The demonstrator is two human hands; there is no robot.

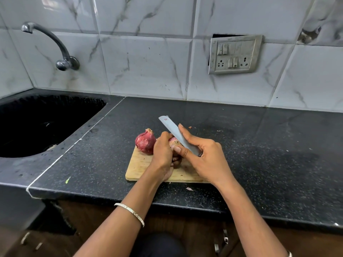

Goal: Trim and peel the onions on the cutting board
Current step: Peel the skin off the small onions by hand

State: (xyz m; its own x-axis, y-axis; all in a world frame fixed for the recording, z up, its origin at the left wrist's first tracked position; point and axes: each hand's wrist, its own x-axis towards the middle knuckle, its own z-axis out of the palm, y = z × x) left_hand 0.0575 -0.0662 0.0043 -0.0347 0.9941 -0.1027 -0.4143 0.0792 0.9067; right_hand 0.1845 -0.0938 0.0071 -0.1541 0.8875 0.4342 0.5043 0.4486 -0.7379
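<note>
Left hand (163, 153) grips one onion (174, 141) above the board (141, 164); right hand (206, 156) holds the knife (176, 134) against it, trimming. Second onion (145, 140) sits unpeeled on the board: task early.

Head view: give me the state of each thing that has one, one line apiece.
Left hand: closed around an onion.
Held onion: mostly hidden, being worked by the knife.
Right hand: gripping the knife.
Knife: blade against the held onion.
Second onion: unpeeled, resting on the cutting board.
Tap: no water running.
</note>
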